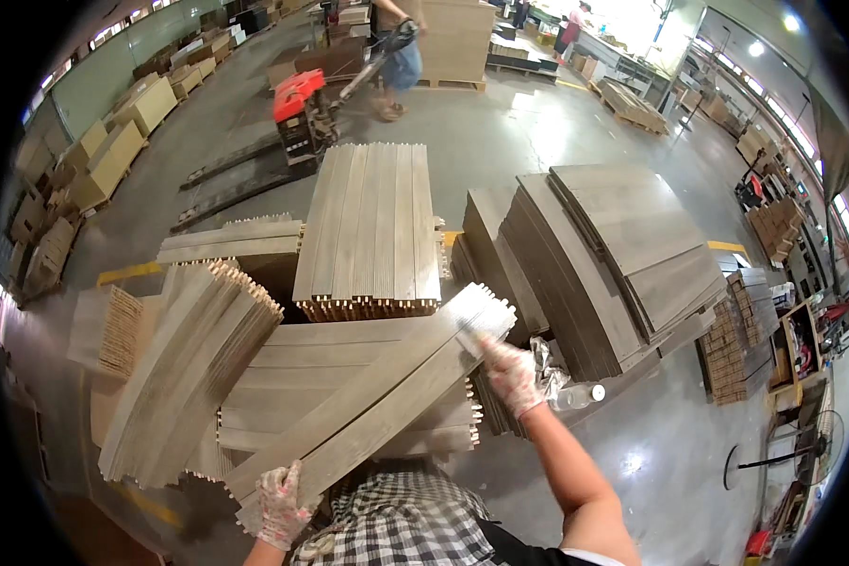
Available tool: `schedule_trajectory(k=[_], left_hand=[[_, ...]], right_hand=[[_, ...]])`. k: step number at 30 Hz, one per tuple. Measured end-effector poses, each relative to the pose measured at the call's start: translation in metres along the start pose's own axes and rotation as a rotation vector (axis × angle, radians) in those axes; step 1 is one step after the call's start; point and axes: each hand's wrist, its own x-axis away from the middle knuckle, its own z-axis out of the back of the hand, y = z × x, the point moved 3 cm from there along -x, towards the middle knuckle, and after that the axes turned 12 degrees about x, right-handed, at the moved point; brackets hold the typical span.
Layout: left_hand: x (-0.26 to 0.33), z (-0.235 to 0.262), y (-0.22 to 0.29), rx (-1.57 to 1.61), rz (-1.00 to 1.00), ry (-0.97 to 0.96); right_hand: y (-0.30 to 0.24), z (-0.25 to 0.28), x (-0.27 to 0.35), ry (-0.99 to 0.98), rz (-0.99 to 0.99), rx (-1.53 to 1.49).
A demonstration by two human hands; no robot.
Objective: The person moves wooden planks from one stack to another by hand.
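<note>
Floor (537,123) of grey concrete lies open beyond the stacks, with room around the red pallet jack (302,108) whose 2 forks run down toward the left, and another person (398,57) stands at its handle. Nearer in, the room is tight: a stack of grey boards (372,226) lies flat straight ahead, a fanned stack (184,368) slopes on the left, and a dark grey stack (603,264) rises on the right, its edges close to the person's right arm. A yellow line (127,274) on the floor marks an edge behind the left stacks. The long grey plank (377,396) is held above a low flat stack (349,377), and its long axis runs diagonally from lower left, close to the person's checked shirt (396,528), up to the right. Its far end, with small pegs showing, points toward the dark stack. The left hand (281,505), gloved, is closed around the near end. The right hand (514,377), also gloved, grips the far end from above. A clear plastic bottle (580,396) lies on the floor just beside the right forearm, next to crumpled plastic wrap (549,363). Wooden crates (792,349) on the right hold small items too small to tell.
</note>
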Motion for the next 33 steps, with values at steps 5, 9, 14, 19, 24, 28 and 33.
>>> schedule_trajectory(k=[5,9,14,19,24,28,33], left_hand=[[-0.003,0.008,0.008,-0.013,0.079,-0.061],[-0.004,0.002,0.008,-0.017,0.12,-0.06],[-0.001,0.005,0.013,-0.034,0.098,-0.027],[0.0,0.001,0.014,-0.044,0.067,0.057],[0.002,0.002,0.015,-0.052,0.127,0.023],[-0.001,-0.001,0.014,-0.049,0.131,0.031],[0.012,0.001,0.007,-0.05,0.182,0.026]], right_hand=[[0.039,0.04,-0.052,-0.13,-0.174,0.512],[0.008,0.047,-0.056,0.214,-0.024,-0.005],[0.025,0.012,-0.026,-0.042,-0.084,0.098],[0.055,0.057,-0.063,0.209,-0.049,0.265],[-0.05,-0.034,0.036,-0.128,0.169,0.6],[-0.159,-0.058,0.117,-0.361,0.135,-0.361],[-0.115,-0.007,0.028,-0.285,-0.265,0.097]])
